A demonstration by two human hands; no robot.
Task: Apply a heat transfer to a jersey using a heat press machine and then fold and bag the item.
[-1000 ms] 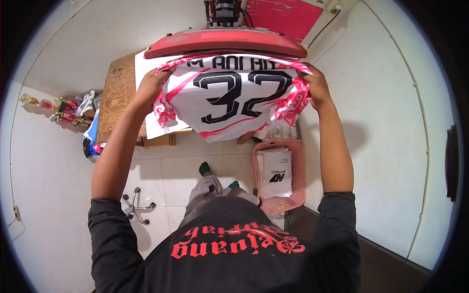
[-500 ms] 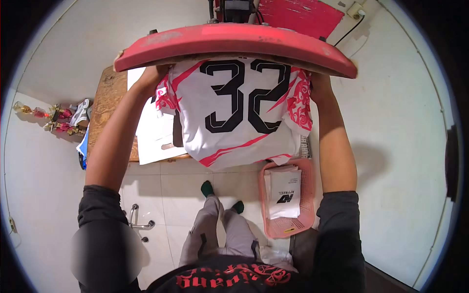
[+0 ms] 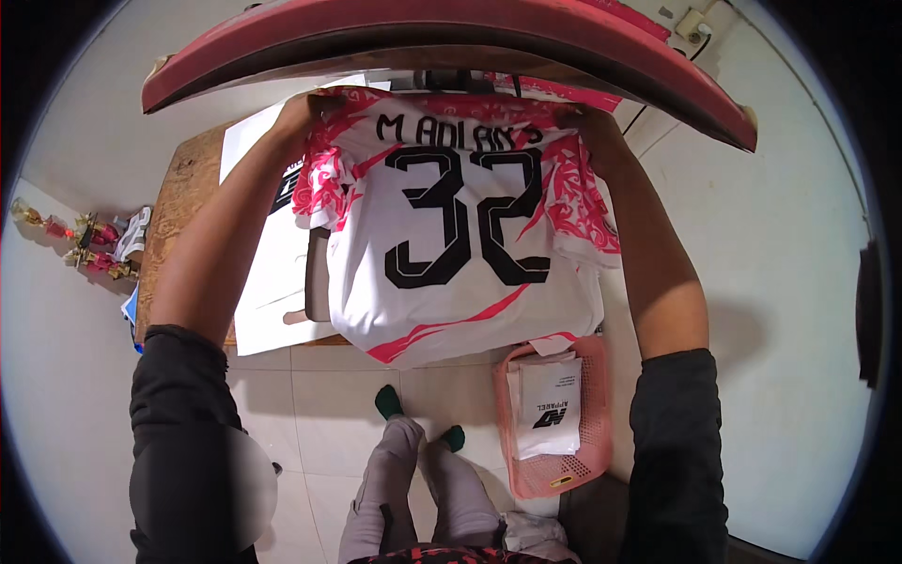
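Observation:
A white jersey with red patterned sleeves and large black print hangs spread out, back side up, between my two hands. My left hand is closed on its left shoulder, and my right hand grips the right shoulder. Some of my fingers are hidden behind the cloth. Just beyond and above the collar is the curved red upper plate of what looks like a heat press. The jersey's lower hem hangs over the table's near edge.
A wooden table at the left bears white sheets. A pink plastic basket holding white packages stands on the floor, right of my feet. Trophies are at the far left. A wall socket is at the upper right.
The jersey has come out from under the red plate toward me, so its collar and upper lettering now show. Both hands, formerly mostly hidden under the plate, are visible on the shoulders.

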